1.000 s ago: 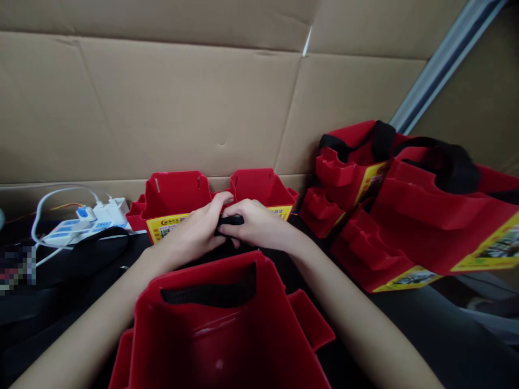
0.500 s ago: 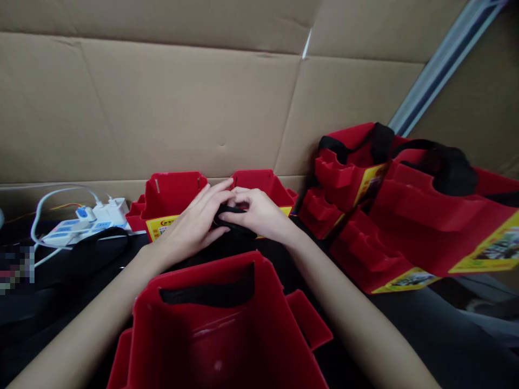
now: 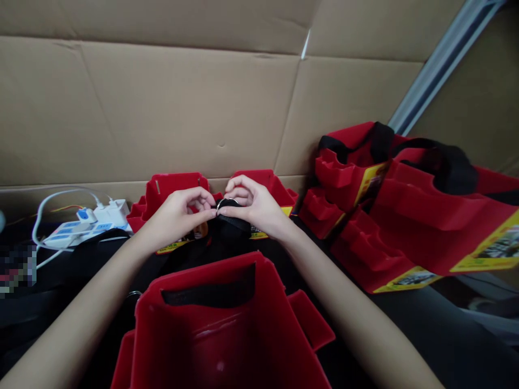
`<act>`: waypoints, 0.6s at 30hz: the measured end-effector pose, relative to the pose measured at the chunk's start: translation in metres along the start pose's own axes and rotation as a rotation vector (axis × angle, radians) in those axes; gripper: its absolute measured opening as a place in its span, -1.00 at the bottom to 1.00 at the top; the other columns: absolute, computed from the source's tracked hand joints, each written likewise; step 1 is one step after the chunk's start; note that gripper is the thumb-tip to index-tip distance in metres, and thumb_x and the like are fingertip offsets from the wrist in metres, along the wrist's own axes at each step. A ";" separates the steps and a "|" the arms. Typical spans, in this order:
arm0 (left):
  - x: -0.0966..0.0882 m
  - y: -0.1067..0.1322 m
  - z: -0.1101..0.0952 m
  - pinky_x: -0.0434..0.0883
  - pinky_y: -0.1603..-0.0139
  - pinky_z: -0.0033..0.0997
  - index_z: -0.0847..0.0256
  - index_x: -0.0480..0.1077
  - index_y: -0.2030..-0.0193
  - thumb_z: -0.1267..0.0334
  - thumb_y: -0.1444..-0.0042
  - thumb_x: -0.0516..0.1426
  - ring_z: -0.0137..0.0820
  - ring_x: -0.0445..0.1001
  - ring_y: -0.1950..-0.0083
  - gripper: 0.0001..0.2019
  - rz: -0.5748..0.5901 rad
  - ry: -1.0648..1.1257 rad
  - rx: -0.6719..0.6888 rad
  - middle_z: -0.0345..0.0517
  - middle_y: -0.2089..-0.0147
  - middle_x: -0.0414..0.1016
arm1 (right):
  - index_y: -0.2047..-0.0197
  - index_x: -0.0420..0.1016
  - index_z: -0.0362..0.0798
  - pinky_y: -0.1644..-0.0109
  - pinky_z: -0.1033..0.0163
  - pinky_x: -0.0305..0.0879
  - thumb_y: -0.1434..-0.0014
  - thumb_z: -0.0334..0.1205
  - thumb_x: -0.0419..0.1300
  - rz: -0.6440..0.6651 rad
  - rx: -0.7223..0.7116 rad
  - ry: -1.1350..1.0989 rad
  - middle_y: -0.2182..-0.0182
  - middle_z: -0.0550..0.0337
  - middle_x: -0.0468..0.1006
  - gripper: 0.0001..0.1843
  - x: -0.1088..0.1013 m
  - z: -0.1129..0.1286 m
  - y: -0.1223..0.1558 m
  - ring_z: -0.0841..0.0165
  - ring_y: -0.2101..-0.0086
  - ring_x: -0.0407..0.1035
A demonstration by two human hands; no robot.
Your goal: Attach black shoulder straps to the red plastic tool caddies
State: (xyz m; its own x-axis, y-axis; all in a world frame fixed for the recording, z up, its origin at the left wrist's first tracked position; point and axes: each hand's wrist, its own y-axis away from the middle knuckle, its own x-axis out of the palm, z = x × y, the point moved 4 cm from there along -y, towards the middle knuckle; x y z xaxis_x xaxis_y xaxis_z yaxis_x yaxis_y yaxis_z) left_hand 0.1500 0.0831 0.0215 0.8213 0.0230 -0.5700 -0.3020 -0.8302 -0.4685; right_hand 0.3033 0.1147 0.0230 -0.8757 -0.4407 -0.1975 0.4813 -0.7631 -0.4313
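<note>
My left hand [image 3: 182, 212] and my right hand [image 3: 252, 205] meet at the middle of the view, both pinching a black strap [image 3: 231, 224] that carries a small metal ring [image 3: 225, 202] at its top. The strap hangs down from my fingertips in front of a red bag [image 3: 174, 190] standing at the back. Right below my wrists stands an open red bag [image 3: 227, 329] with a black strap across its far inner wall.
A pile of red bags with black handles and yellow labels [image 3: 405, 210] lies at the right. A white power strip with plugs and cables [image 3: 87, 219] sits at the left. Cardboard sheets [image 3: 182, 102] form the wall behind. Black cloth [image 3: 60, 275] covers the surface at the left.
Both hands have risen a little and lifted the black strap; a metal ring now shows at my fingertips. My left fingers have curled from flat into a pinch.
</note>
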 end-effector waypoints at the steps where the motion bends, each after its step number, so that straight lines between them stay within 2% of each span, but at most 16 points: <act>1: 0.001 0.000 -0.001 0.33 0.43 -0.51 0.24 0.37 0.31 0.20 -0.05 0.18 -0.46 0.38 0.41 -0.85 0.011 0.011 -0.002 -0.20 0.40 0.41 | 0.28 0.33 -0.05 0.15 0.30 0.32 0.13 -0.38 0.32 0.011 -0.013 0.001 0.39 0.31 0.40 -0.67 0.001 0.001 0.000 0.49 0.34 0.38; 5: 0.003 0.000 -0.006 0.26 0.46 -0.52 0.22 0.34 0.34 0.24 -0.10 0.12 -0.49 0.31 0.44 -0.90 0.045 0.006 0.013 -0.24 0.42 0.34 | 0.29 0.47 -0.08 0.00 0.21 0.28 0.03 -0.31 0.28 0.104 -0.077 0.039 0.29 0.19 0.48 -0.83 0.005 0.002 0.000 0.41 0.21 0.38; 8: 0.002 0.000 -0.008 0.25 0.42 -0.50 0.22 0.30 0.37 0.27 -0.11 0.10 -0.48 0.28 0.40 -0.91 0.016 0.056 0.027 -0.24 0.42 0.30 | 0.32 0.48 -0.08 -0.01 0.23 0.27 -0.01 -0.30 0.27 0.130 -0.106 -0.004 0.28 0.19 0.48 -0.89 0.004 0.002 0.000 0.41 0.20 0.37; 12: -0.004 -0.001 -0.007 0.25 0.35 -0.48 0.21 0.25 0.43 0.27 -0.07 0.10 -0.48 0.27 0.39 -0.88 -0.097 0.152 -0.008 -0.26 0.44 0.26 | 0.34 0.43 -0.08 0.08 0.28 0.29 -0.04 -0.29 0.26 0.088 -0.150 -0.044 0.31 0.23 0.41 -0.90 -0.002 0.002 -0.003 0.47 0.28 0.32; 18: -0.025 -0.004 0.011 0.25 0.35 -0.47 0.21 0.22 0.51 0.25 0.06 0.13 -0.47 0.29 0.42 -0.85 -0.389 0.263 -0.090 -0.25 0.48 0.29 | 0.38 0.36 -0.11 0.17 0.33 0.28 -0.01 -0.27 0.30 0.084 -0.208 -0.053 0.33 0.23 0.37 -0.83 -0.009 0.003 -0.005 0.49 0.32 0.28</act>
State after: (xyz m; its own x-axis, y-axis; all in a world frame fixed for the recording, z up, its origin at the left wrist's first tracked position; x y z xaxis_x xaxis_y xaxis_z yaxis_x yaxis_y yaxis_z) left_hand 0.1253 0.0915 0.0302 0.9631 0.2097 -0.1685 0.0858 -0.8329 -0.5467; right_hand 0.3085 0.1210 0.0300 -0.8270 -0.5270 -0.1959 0.5289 -0.6111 -0.5889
